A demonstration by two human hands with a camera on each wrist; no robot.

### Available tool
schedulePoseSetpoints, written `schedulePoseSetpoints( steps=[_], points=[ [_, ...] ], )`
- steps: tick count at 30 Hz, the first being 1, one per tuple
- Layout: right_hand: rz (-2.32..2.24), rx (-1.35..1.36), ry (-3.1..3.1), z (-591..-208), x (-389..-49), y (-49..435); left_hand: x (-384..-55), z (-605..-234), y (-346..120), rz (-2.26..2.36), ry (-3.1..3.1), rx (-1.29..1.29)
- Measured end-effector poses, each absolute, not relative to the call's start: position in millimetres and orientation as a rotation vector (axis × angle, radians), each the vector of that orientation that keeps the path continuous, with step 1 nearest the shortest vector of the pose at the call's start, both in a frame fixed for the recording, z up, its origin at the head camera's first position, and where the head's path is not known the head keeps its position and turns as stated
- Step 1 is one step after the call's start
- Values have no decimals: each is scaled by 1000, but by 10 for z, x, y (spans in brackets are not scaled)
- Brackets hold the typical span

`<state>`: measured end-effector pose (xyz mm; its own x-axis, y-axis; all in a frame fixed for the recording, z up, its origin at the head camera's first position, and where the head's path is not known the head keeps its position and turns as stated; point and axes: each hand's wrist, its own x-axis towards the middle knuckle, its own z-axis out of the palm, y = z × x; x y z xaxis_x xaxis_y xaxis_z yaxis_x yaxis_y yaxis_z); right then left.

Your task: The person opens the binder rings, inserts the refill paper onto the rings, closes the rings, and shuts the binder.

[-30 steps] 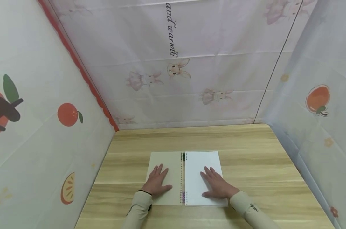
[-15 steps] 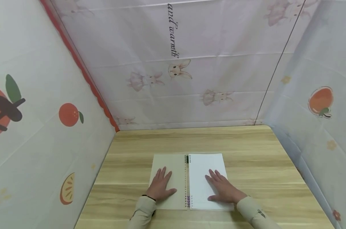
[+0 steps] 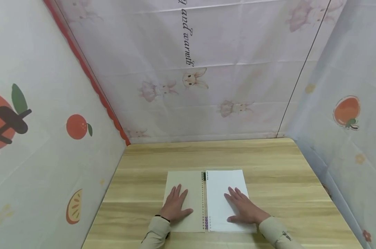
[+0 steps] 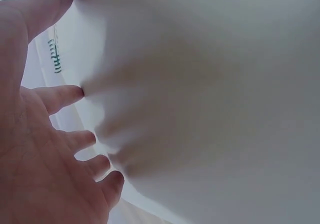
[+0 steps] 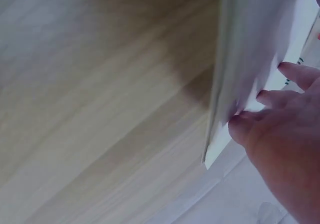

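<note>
A ring-bound notebook lies spread on the table, with a cream left side and a white page on the right. Between them show green binding rings near the top and purple rings near the bottom. My left hand rests on the cream side, fingers spread and straight. On the white page rests my right hand, its fingers extended toward the upper left. In the left wrist view the left fingertips touch the pale surface. The right wrist view shows the right fingers on the page stack near its edge.
The notebook lies on a wood-grain table. A fabric wall with rabbit prints stands behind it. Fruit-printed fabric walls rise on the left and on the right.
Notebook and hands appear shifted slightly right and down in the head view, along with a small shift of the view itself. Both hands stay flat on the notebook.
</note>
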<state>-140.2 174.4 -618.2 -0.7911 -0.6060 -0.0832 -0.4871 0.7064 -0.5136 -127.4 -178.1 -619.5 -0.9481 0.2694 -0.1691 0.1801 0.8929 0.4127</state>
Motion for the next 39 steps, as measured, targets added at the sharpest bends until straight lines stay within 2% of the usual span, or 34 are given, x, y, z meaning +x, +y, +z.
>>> schedulePoseSetpoints(
  steps=[8, 22, 30, 39],
  points=[
    [-832, -838, 2829, -6047, -1576, 1578, -1547, -6216, -1739, 685, 2920, 428],
    [-1243, -493, 2790, -6028, -2160, 1053, -2103, -6256, -1454, 872, 3070, 488],
    [-1295, -356, 2738, -6159, -2419, 851, -2308, -6373, -1260, 948, 3032, 347],
    [-1248, -351, 2751, -6215, -2538, 709, -2338, -6400, -1134, 955, 2906, 256]
  ],
)
